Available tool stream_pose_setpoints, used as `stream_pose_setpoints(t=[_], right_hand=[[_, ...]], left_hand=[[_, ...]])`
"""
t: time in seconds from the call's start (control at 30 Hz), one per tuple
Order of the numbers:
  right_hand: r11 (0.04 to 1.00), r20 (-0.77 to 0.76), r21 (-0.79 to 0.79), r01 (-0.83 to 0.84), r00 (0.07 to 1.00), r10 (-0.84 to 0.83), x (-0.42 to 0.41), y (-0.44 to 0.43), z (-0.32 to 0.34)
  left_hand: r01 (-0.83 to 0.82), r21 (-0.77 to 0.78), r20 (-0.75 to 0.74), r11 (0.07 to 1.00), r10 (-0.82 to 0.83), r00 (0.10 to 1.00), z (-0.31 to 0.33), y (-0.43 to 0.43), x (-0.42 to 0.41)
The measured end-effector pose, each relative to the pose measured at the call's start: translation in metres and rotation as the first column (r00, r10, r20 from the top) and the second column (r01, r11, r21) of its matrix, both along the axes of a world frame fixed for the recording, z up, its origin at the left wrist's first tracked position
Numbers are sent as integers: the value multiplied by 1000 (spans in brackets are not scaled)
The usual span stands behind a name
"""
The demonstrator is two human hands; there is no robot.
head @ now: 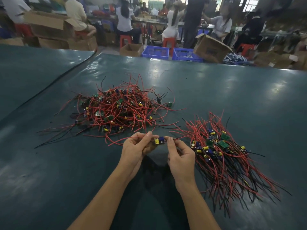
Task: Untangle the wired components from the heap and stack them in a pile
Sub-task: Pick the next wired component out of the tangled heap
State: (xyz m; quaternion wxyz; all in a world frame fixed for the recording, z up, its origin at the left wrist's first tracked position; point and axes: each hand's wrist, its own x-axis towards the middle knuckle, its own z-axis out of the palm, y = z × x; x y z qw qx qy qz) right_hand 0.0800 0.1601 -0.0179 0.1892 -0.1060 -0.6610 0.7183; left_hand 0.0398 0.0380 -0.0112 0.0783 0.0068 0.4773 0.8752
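Observation:
A tangled heap (116, 108) of small green boards with red and black wires lies on the table, ahead and to the left. To the right lies a sorted pile (216, 150) with its wires fanned toward me. Between my hands is one wired component (159, 141) with a yellow capacitor and a blue part. My left hand (136, 146) pinches its red wire on the left side. My right hand (179, 153) pinches the wires on its right side. The component hangs just above the table, in front of both heaps.
The table (66, 163) has a dark green cover with a seam running diagonally at the far left. Beyond its far edge stand blue crates (155, 52), cardboard boxes (211, 47), red stools and several seated people.

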Motion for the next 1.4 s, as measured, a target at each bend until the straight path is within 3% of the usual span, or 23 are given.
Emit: stream_pose_setpoints(t=[0.13,0.33,0.5,0.63,0.73,0.9,1.1,1.27,1.4], right_hand=[[999,-39,-13,-31,999,30,4,-3,5],[999,-90,33,-36,995,39,5,-5,3],[998,-43,-61,14,999,-17,0,-3,3],[946,4,-290,145,989,-150,-8,17,11],[904,-2,-378,201,976,-218,-8,28,15],[904,-2,-362,228,969,-246,-4,21,14],[992,-20,-124,19,1000,-22,5,-16,7],[945,79,-251,209,978,-195,-3,3,9],[864,67,-396,310,948,-310,-3,31,16]], left_hand=[[48,-168,-28,985,-53,998,0,6,8],[58,-296,-107,953,-93,990,1,4,14],[30,-225,-102,974,-54,993,4,5,16],[-10,-204,-107,979,-12,994,9,-2,14],[-20,-189,-104,982,1,995,11,-5,14],[-5,-170,-85,986,-10,996,6,3,17],[9,-221,-126,975,-38,991,3,5,18],[15,-233,-116,972,-43,992,6,4,19],[-6,-191,-99,981,-13,995,8,-3,14]])
